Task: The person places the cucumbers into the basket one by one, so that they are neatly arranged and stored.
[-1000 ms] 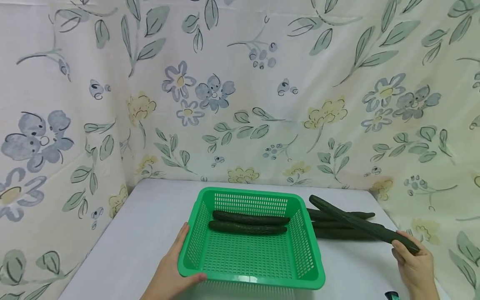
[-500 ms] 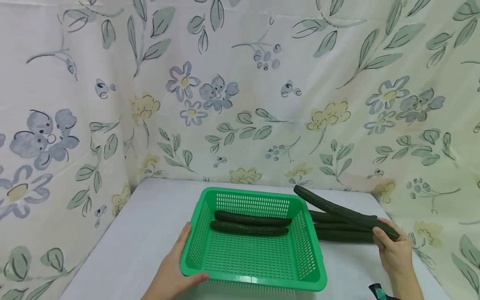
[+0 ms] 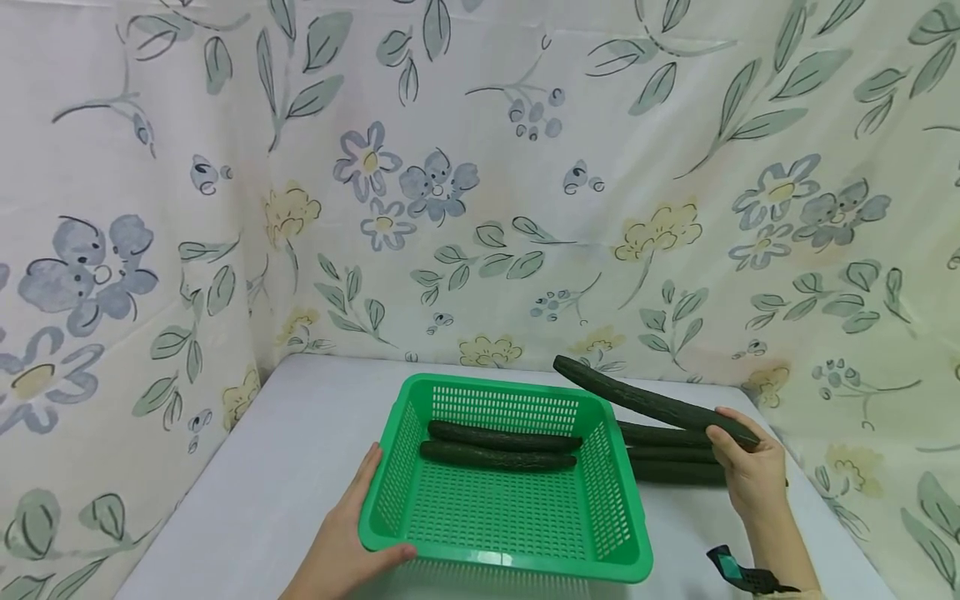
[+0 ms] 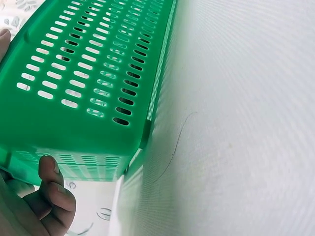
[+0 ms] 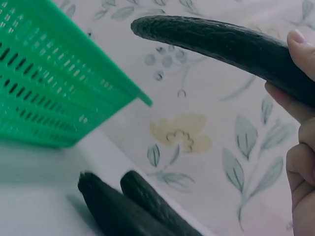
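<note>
My right hand (image 3: 753,471) pinches a long dark green cucumber (image 3: 637,400) near its right end. The cucumber is raised, its far tip up and left over the basket's back right corner. In the right wrist view, thumb and fingers clasp the cucumber (image 5: 211,37). A green plastic basket (image 3: 540,564) stands mid-table, with a cucumber (image 3: 510,437) and another cucumber (image 3: 491,456) lying side by side near its back wall. My left hand (image 3: 341,533) holds the basket's front left corner, thumb along the front rim and fingers along the left side.
Several more cucumbers (image 3: 675,472) lie on the white table (image 3: 262,467), right of the basket and partly hidden by it. A floral cloth (image 3: 480,275) hangs behind the table and at both sides. A dark strap (image 3: 738,575) circles the right wrist.
My right hand has carried the cucumber left, bringing its tip from beside the basket to over its back right corner. The left hand has stayed at the basket.
</note>
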A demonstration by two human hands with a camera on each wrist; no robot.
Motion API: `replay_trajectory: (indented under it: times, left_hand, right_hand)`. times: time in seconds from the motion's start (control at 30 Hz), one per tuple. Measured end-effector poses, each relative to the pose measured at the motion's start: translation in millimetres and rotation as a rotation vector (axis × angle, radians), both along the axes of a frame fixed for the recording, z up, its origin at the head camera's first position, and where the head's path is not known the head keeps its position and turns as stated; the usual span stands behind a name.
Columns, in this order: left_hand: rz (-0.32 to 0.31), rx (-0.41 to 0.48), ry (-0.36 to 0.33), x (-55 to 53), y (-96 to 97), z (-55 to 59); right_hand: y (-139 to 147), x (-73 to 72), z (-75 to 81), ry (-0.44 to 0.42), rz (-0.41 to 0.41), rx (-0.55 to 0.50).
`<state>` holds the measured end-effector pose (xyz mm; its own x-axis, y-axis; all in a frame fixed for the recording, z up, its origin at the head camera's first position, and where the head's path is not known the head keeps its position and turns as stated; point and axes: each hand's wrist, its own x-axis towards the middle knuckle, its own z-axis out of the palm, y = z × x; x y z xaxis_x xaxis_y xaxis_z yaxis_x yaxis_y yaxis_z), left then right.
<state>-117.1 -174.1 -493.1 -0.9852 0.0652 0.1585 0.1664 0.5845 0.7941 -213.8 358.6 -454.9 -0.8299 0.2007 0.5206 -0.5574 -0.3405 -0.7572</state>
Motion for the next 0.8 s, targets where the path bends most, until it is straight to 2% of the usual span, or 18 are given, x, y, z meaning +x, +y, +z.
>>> replay_trajectory:
  times: [0.23,0.37,0.6,0.8]
  left_hand:
    - [0.001,-0.003,-0.006,1.2,0.9,2.7]
    - [-0.011,-0.007,-0.005,3.1,1.6,4.3]
    - [-0.013,-0.003,0.006,4.3,1.6,6.0]
    - [-0.018,0.002,0.013,4.5,1.3,5.9]
  right_hand:
    - [-22.7,-5.7,10.7,0.051,0.101,0.006]
    - [-35.5,-8.7,16.6,0.059,0.118,0.02]
    - [-55.3,-12.8,32.6,0.06,0.114,0.059]
    - [-73.6,-13.7,47.9,-0.014,0.042,0.098]
